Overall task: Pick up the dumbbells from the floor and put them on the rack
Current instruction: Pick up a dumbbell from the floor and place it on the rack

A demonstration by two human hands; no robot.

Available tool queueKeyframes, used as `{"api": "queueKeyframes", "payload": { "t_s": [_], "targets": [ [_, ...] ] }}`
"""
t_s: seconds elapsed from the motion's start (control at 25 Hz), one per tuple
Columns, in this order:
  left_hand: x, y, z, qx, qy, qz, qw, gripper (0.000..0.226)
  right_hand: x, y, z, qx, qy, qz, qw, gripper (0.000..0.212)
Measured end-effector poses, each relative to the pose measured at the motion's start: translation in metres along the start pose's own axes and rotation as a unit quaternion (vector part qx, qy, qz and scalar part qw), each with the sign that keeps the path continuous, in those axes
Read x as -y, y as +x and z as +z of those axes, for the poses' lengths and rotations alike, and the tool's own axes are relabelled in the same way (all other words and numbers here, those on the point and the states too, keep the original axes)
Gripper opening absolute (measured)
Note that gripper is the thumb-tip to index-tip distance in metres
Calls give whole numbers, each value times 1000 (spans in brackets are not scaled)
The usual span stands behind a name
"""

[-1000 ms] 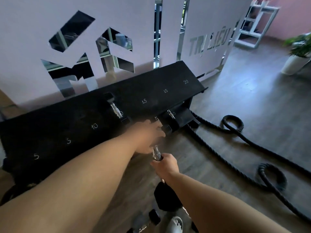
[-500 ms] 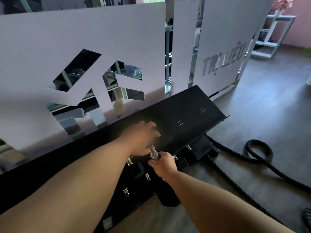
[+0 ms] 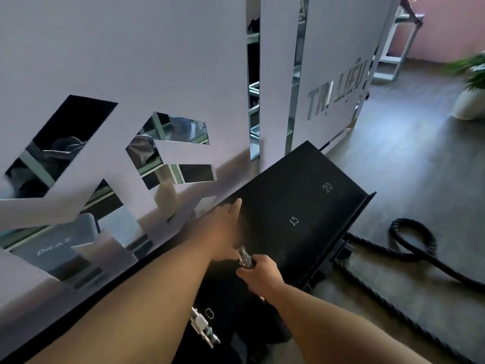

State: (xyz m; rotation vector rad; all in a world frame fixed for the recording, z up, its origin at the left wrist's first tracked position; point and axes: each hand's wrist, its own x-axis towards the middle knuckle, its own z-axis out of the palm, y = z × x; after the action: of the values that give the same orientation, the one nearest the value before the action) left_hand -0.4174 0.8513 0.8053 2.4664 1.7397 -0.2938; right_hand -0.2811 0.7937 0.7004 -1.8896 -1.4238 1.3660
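Observation:
My right hand (image 3: 259, 273) grips the chrome handle of a black dumbbell (image 3: 245, 258), held over the black rack's (image 3: 309, 195) sloped top shelf, left of the painted "15". The dumbbell's black heads are mostly hidden against the dark rack and behind my forearm. My left hand (image 3: 227, 224) reaches over the far end of that dumbbell, fingers stretched toward the shelf's back edge; whether it grips the far head is hidden. Another dumbbell (image 3: 203, 328) with a chrome handle lies on the rack lower down, beside a painted "0".
A white partition with mirrored cut-outs (image 3: 157, 101) stands right behind the rack. Thick black battle rope (image 3: 409, 248) coils on the wooden floor to the right of the rack. A potted plant (image 3: 472, 95) and a white metal frame (image 3: 401, 48) stand at the far right.
Both hands have carried the dumbbell up from near the floor onto the top shelf. The left hand has stretched farther toward the back edge. The view has shifted closer to the rack.

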Motion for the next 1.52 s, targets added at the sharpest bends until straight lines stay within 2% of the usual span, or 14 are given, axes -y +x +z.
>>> {"api": "queueKeyframes", "payload": {
  "t_s": [0.2,0.48,0.8,1.08,1.24,1.36,1.52],
  "targets": [
    [30,64,37,18,-77,-16,997,136,-9,71,12,13,-10,29,999,13],
    [38,116,84,50,-63,12,997,128,-41,130,19,21,-52,55,997,21],
    [35,140,125,46,-38,30,998,115,-71,163,19,49,-80,62,994,27],
    [34,142,120,55,-39,36,997,124,-74,162,10,70,-102,68,990,31],
    [26,135,117,69,-69,10,995,123,-70,153,3,50,-114,51,991,36],
    [25,130,108,69,-70,-5,995,116,-66,143,-3,20,-98,36,994,33],
    [20,116,85,19,-35,-19,999,96,-53,125,-20,-13,-83,18,996,31]
  ]
}}
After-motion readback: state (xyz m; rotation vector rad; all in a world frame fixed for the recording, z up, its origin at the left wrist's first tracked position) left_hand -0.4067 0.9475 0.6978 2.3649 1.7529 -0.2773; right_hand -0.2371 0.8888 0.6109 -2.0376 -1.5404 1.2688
